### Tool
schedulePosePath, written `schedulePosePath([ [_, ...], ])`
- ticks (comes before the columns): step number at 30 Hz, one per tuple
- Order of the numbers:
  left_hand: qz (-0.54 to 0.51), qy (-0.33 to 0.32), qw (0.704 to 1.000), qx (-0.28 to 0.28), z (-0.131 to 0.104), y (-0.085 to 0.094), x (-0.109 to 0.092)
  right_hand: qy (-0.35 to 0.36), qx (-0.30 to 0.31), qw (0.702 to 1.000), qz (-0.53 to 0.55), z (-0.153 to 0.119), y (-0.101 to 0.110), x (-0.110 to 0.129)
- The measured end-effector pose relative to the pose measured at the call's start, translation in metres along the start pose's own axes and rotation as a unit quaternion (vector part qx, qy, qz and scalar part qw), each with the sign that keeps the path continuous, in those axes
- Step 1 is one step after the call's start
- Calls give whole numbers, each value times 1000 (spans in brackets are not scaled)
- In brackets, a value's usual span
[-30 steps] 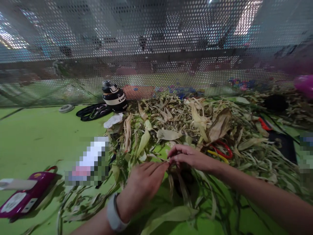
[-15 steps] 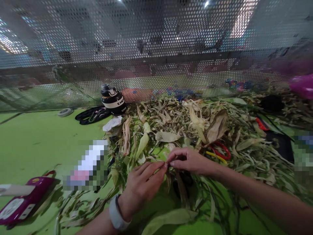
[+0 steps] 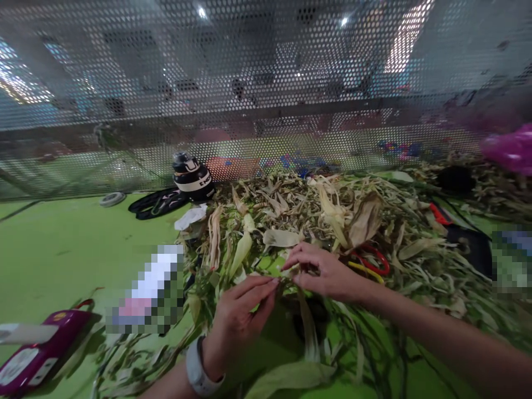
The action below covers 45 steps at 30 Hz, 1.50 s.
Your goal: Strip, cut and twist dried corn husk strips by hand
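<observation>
My left hand, with a pale band on its wrist, is closed in a pinch; what lies between its fingertips is too small to make out. Just right of it, my right hand has its index finger and thumb apart, and no held item shows between them. Thin husk bits lie near the fingertips of both hands. Behind them spreads a heap of dried corn husks. A long pale green husk lies in front, below my hands.
A black bottle and a white tissue stand and lie at the left of the heap. Red-handled scissors rest right of my right hand. A purple device is at the lower left. A perforated metal screen rises behind.
The fingertips of my two hands, touching before, are now slightly apart. The fingers of my right hand have spread. The view has tilted a little.
</observation>
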<state>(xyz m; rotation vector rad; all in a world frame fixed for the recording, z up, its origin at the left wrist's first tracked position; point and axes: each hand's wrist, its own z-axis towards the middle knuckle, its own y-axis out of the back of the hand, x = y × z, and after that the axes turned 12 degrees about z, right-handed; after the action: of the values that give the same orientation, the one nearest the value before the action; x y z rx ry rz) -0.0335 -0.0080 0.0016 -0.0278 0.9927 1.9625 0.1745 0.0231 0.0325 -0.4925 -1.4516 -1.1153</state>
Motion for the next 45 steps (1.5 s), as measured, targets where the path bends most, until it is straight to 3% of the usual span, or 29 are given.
schedulePosePath([
  [5, -15, -6, 1000, 8, -2, 0, -1, 57, -18, 996, -67, -2, -10, -3],
  [10, -42, 16, 999, 1, 3, 2, -3, 83, -44, 995, -21, -1, -10, -1],
  [15, -106, 106, 989, -11, 9, 6, 1, 47, -69, 996, 41, 2, 7, 1],
  [20, -144, 117, 983, -5, 10, 5, 10, -56, -68, 991, 102, 5, 25, -3],
  [22, -151, 99, 983, 6, 10, 6, 9, -134, -71, 967, 202, 5, 25, -2],
  [24, -143, 71, 987, 18, 11, 9, 4, -194, -55, 923, 327, 3, 21, -1],
  [27, -111, 17, 993, 40, 11, 13, -5, -225, -24, 853, 471, 2, 9, 0],
  [29, -93, -15, 994, 48, 9, 14, -10, -237, -14, 824, 515, 1, 3, -2],
  [35, 60, -116, 990, 59, 4, 6, -2, -245, -24, 810, 532, 1, 1, -6],
  [38, 143, -168, 975, 33, 3, 2, 4, -240, -22, 812, 532, 1, 1, -6],
  [42, 104, -170, 980, 1, 4, 2, 3, -237, -16, 802, 548, 2, -1, -8],
  [45, 57, -187, 980, 28, 4, 7, -3, -232, -6, 796, 559, 2, -2, -8],
])
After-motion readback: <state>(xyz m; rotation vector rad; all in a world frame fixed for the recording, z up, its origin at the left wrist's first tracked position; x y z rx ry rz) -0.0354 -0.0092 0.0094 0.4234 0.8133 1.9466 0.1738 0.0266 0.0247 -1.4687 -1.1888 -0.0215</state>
